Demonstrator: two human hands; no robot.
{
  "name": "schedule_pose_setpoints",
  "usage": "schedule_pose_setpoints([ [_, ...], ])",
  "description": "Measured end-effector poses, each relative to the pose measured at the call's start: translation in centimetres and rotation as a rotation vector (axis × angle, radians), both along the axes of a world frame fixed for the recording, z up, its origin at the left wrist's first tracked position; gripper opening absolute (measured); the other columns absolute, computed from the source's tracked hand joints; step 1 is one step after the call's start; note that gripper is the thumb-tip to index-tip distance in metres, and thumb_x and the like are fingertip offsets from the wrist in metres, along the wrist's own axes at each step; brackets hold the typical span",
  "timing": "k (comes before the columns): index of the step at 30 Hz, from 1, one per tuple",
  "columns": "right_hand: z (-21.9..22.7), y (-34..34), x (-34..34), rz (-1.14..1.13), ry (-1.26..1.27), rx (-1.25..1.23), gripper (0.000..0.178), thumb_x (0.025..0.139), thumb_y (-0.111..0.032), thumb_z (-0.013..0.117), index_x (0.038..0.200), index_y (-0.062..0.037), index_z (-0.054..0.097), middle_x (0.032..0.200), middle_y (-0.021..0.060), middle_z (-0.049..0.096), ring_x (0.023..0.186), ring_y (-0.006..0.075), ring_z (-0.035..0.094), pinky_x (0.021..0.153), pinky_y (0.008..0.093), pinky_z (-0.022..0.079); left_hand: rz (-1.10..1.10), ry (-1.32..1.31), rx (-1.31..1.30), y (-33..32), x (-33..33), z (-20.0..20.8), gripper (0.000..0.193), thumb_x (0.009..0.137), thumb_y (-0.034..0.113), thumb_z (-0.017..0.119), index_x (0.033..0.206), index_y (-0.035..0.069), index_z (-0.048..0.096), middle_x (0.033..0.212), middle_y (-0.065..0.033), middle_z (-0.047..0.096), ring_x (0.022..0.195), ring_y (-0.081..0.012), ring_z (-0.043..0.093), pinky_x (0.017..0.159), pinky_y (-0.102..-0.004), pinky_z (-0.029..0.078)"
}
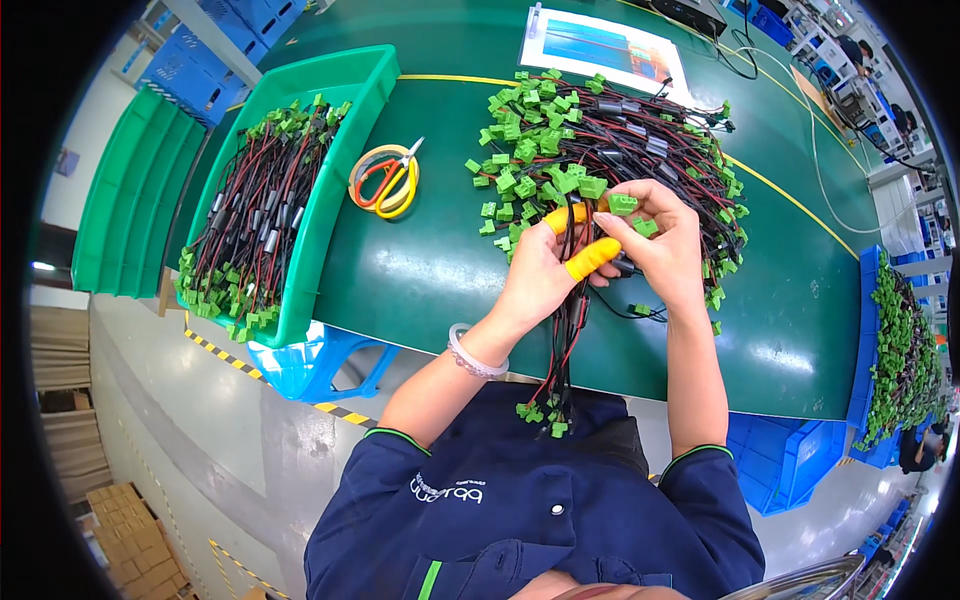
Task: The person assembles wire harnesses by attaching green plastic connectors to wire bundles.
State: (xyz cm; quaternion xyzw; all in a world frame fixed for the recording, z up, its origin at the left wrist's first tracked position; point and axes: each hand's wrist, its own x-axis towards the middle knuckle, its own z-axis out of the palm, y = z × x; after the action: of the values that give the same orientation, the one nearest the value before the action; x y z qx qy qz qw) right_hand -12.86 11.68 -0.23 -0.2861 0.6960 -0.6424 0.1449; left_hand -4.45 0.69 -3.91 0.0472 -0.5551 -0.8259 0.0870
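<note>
My left hand (545, 262), with yellow finger cots on its thumb and a finger, is closed round a small bunch of black and red cable harnesses (566, 345). Their lower green connectors hang over the table's front edge, near my body. Beside it, my right hand (660, 235) pinches one harness close to a green terminal connector (622, 204), at the top of the bunch. Just beyond both hands lies a large heap of similar harnesses (640, 140) with green plugs and dark cylinders on the wires. Fingers partly hide where the wires are gripped.
On the green table (440, 270), a green tray (300, 290) of harnesses stands left. Scissors (398, 185) with red and yellow handles lie on a tape roll (362, 172). A printed sheet (605, 55) lies at the back. Right, a blue crate (862, 345) holds more harnesses.
</note>
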Motion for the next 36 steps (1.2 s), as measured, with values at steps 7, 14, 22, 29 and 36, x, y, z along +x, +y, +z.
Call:
schedule_pose_setpoints([
  [7, 1.5, 0.1, -0.1, -0.038, 0.158, -0.015, 0.028, 0.069, -0.003, 0.070, 0.095, -0.0023, 0.060, 0.092, 0.0052, 0.059, 0.067, 0.0051, 0.052, 0.056, 0.0177, 0.043, -0.088, -0.009, 0.082, -0.7, -0.2, 0.4, 0.022, 0.090, 0.010, 0.047, 0.107, -0.004, 0.051, 0.091, -0.0127, 0.062, 0.079, -0.0198, 0.064, 0.074, -0.0290, 0.053],
  [14, 1.0, -0.2, -2.2, 0.237, 0.598, 0.173, 0.043, 0.072, -0.014, 0.066, 0.113, -0.0087, 0.057, 0.118, 0.0110, 0.053, 0.107, 0.0261, 0.050, 0.092, 0.0359, 0.039, -0.308, 0.012, 0.180, -2.0, -0.6, 0.6, 0.018, 0.086, 0.014, 0.055, 0.098, 0.001, 0.053, 0.075, -0.0035, 0.053, 0.063, -0.0095, 0.049, 0.057, -0.0233, 0.040],
  [22, -4.0, 1.1, 3.6, 0.387, -0.391, -0.016, 0.057, 0.094, -0.042, 0.032, 0.127, 0.0044, 0.036, 0.114, 0.0168, 0.052, 0.103, 0.0263, 0.055, 0.089, 0.0364, 0.043, -0.189, -0.075, 0.504, -3.0, 0.1, 2.1, 0.023, 0.090, 0.017, 0.050, 0.100, -0.003, 0.055, 0.057, 0.0043, 0.038, 0.045, -0.0034, 0.032, 0.041, -0.0200, 0.024],
  [29, -6.4, 1.0, 7.1, 0.548, -0.892, -0.482, 0.044, 0.094, -0.035, 0.033, 0.110, 0.0047, 0.044, 0.090, 0.0196, 0.056, 0.066, 0.0193, 0.056, 0.062, 0.0305, 0.049, -0.330, 0.050, 0.367, -3.0, -0.8, 2.4, 0.051, 0.093, 0.040, 0.037, 0.110, -0.006, 0.051, 0.073, -0.0056, 0.055, 0.071, -0.0173, 0.052, 0.073, -0.0312, 0.044],
  [36, -5.9, 1.3, 7.1, 0.558, -1.065, -0.712, 0.050, 0.093, -0.041, 0.029, 0.114, 0.0023, 0.038, 0.082, 0.0170, 0.054, 0.040, 0.0089, 0.039, 0.039, 0.0223, 0.033, -0.466, 0.124, 0.494, -3.4, -2.1, 1.5, 0.048, 0.095, 0.035, 0.031, 0.112, -0.006, 0.051, 0.085, -0.0113, 0.059, 0.087, -0.0240, 0.056, 0.083, -0.0337, 0.044],
])
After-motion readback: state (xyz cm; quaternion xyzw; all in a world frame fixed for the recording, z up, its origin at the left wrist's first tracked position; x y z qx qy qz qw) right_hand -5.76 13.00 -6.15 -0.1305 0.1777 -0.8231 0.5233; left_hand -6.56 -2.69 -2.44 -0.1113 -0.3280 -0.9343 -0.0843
